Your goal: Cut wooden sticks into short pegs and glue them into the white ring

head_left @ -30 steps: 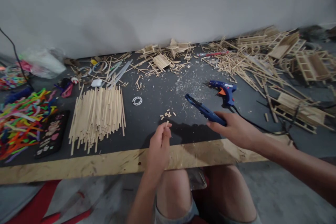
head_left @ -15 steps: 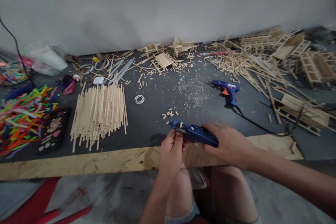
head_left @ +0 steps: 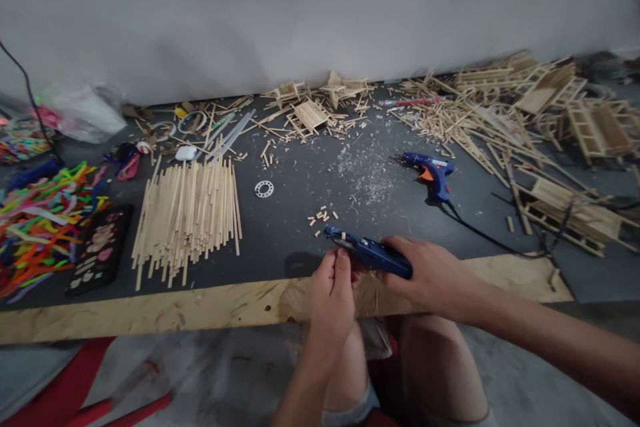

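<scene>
My right hand (head_left: 425, 267) is wrapped round the handles of a blue hand cutter (head_left: 375, 252), held level above the table's front edge with its jaws to the left. My left hand (head_left: 334, 283) is closed just below those jaws, pinching a thin wooden stick (head_left: 343, 235) whose short tip shows at the jaws. The rest of that stick is hidden by fingers and tool. Just beyond the jaws, several short cut wood pieces (head_left: 323, 215) lie on the dark table.
A bundle of wooden sticks (head_left: 190, 220) lies to the left, near a phone (head_left: 101, 248) and coloured pipe cleaners (head_left: 45, 227). On the right is a blue glue gun (head_left: 433, 173) with its cord. Small stick-built furniture (head_left: 310, 117) and loose sticks (head_left: 465, 123) line the back.
My left hand has shifted slightly right against the cutter, and less of the stick's tip shows above the jaws. The right hand keeps its hold almost unmoved.
</scene>
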{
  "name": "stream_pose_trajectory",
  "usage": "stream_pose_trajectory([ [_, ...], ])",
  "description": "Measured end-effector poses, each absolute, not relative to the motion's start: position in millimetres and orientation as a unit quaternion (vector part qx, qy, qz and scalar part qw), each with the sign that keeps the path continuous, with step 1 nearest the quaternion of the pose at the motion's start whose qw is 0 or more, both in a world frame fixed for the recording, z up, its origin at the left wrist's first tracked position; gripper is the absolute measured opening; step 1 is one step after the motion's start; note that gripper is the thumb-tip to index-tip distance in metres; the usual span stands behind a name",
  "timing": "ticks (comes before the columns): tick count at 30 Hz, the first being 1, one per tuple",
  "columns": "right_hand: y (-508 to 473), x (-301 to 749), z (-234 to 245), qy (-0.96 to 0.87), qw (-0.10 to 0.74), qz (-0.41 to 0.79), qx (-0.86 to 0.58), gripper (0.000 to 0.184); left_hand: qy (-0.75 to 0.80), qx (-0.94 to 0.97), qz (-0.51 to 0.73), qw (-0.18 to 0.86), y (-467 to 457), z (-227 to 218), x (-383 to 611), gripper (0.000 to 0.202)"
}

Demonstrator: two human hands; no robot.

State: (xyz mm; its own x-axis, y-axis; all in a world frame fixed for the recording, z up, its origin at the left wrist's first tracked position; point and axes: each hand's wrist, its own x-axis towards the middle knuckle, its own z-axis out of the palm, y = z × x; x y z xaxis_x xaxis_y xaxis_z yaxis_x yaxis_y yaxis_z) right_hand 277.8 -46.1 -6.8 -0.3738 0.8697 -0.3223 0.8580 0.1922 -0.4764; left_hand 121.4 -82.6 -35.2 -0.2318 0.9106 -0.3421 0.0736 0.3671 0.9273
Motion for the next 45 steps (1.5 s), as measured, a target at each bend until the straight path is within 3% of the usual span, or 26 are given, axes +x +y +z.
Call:
stream_pose_trajectory([
  [13, -48.1, 275.6, -10.6, -0.766, 0.002, 0.303, -0.568, 0.019, 0.678, 0.413, 0.399, 0.460, -86.2, -42.2, 119.0, 0.033],
  [24, -45.9, 277.8, -10.0, -0.776, 0.002, 0.303, -0.553, 0.026, 0.658, 0.385, 0.415, 0.496, -88.4, -45.7, 119.8, 0.034],
  [33, -48.3, 276.6, -10.2, -0.777, 0.008, 0.302, -0.553, 0.020, 0.682, 0.436, 0.380, 0.447, -91.0, -42.6, 118.0, 0.034],
  [45, -48.5, 278.9, -23.7, -0.771, -0.044, 0.299, -0.560, 0.019, 0.682, 0.448, 0.352, 0.458, -90.2, -53.3, 116.2, 0.037],
])
